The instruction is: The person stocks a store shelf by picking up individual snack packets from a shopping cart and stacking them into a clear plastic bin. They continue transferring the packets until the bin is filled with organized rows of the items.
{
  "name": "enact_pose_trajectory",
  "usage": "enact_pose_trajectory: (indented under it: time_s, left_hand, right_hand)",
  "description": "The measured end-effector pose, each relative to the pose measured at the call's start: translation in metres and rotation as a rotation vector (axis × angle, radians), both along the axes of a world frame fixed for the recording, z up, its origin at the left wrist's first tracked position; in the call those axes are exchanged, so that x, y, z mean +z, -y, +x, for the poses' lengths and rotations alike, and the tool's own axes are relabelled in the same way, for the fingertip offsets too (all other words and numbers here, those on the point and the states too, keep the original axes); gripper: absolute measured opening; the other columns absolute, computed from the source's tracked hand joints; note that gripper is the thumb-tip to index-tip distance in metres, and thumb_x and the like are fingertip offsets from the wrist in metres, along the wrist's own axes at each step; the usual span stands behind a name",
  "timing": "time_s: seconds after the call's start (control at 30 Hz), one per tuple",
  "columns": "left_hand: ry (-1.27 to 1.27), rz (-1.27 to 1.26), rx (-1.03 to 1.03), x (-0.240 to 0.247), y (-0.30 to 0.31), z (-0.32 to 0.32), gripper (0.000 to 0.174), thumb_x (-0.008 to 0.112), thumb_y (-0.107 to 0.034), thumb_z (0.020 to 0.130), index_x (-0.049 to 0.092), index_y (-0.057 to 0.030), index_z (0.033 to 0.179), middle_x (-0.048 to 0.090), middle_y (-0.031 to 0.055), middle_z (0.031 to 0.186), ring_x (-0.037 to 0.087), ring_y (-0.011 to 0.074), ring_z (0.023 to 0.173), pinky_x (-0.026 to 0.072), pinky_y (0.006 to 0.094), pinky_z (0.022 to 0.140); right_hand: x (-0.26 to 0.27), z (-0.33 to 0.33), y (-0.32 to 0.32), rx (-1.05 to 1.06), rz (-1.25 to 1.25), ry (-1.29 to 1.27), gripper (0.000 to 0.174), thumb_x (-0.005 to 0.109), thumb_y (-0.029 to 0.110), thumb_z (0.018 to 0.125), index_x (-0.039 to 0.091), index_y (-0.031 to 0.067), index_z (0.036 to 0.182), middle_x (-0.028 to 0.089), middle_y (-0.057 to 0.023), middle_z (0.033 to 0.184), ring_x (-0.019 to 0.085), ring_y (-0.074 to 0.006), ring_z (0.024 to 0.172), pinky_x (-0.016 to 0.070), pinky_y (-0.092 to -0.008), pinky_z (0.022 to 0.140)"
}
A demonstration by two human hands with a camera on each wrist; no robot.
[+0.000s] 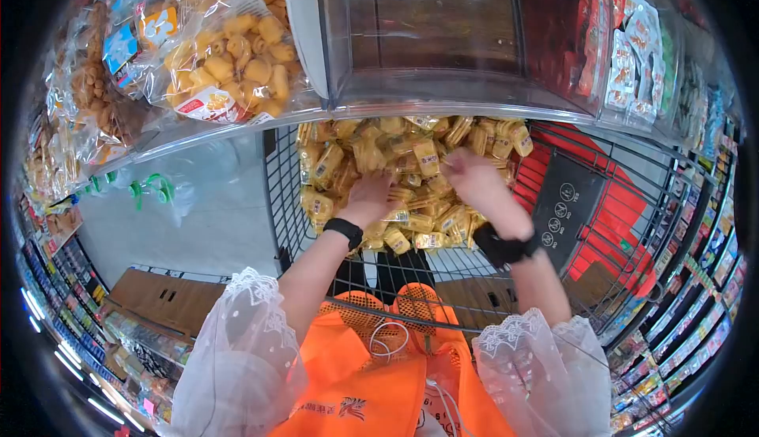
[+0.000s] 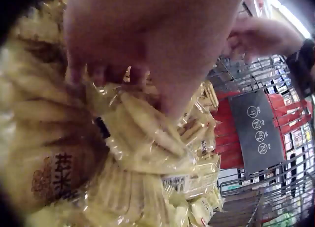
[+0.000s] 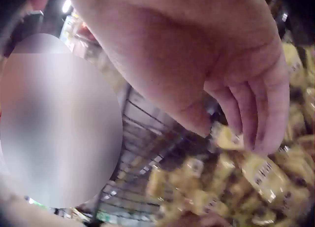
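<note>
Many small yellow wrapped packets (image 1: pixel 411 220) fill the upper part of a wire shopping cart. Among them, on the left side of the heap, is the left hand (image 1: pixel 370 198). Its fingers and thumb curl round a clear-wrapped yellow packet (image 2: pixel 147 133) in the left wrist view, where the hand (image 2: pixel 152 45) hides part of it. The right hand (image 1: pixel 481 186), slightly blurred, is over the heap's right side. Seen from the right wrist, that hand (image 3: pixel 197 59) pinches a small yellow packet (image 3: pixel 229 138) between thumb and fingertips, above other packets (image 3: pixel 266 178).
Around the heap runs the cart's wire side (image 1: pixel 281 192), with a dark sign (image 1: pixel 563 212) and red panel (image 1: pixel 624 231) at right. Beyond it stands a display bin (image 1: pixel 443 34) with a clear front edge. Bagged snacks (image 1: pixel 229 65) lie upper left; red and white packs (image 1: pixel 632 58) upper right.
</note>
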State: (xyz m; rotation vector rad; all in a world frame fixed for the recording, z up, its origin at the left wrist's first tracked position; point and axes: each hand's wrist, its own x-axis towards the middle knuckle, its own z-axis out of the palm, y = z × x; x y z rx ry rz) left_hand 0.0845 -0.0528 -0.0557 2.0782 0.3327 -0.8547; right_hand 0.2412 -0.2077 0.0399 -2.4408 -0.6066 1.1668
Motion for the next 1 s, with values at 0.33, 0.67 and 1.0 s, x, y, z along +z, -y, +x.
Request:
enact_pose_trajectory:
  time_s: [0.33,0.67,1.0]
  left_hand:
    - [-0.330,-1.102,1.294,0.049,-0.024,-0.002,0.040,0.032,-0.034,0.097,0.037,-0.0066,0.127,0.049,0.0137,0.121,0.053,0.0335,0.106,0.0453,0.0463,0.088]
    - [0.073,-0.622,0.978,0.082,-0.022,0.019,0.048,0.063,-0.018,0.083,0.043,-0.0010,0.123,0.055,0.0097,0.110,0.055,0.0166,0.096,0.0446,0.0285,0.082]
    - [0.082,-0.459,1.118,0.099,-0.039,0.014,0.034,0.055,-0.019,0.089,0.049,0.0011,0.115,0.057,0.0103,0.105,0.053,0.0128,0.095,0.0434,0.0271,0.080]
  right_hand:
    - [-0.082,-0.044,-0.034,0.022,-0.326,0.244,0.050,0.060,0.027,0.080,0.047,-0.0038,0.117,0.044,-0.0210,0.124,0.042,-0.0368,0.114,0.0426,-0.0416,0.089]
    - [0.029,-0.016,-0.018,-0.737,0.429,-0.409,0.027,0.052,0.017,0.088,0.044,0.0031,0.110,0.060,-0.0087,0.082,0.059,-0.0152,0.064,0.0479,-0.0271,0.051]
    - [0.029,-0.036,-0.028,-1.040,0.706,-0.795,0.032,0.046,0.022,0.091,0.044,-0.0006,0.115,0.059,-0.0123,0.097,0.057,-0.0199,0.088,0.0437,-0.0335,0.082]
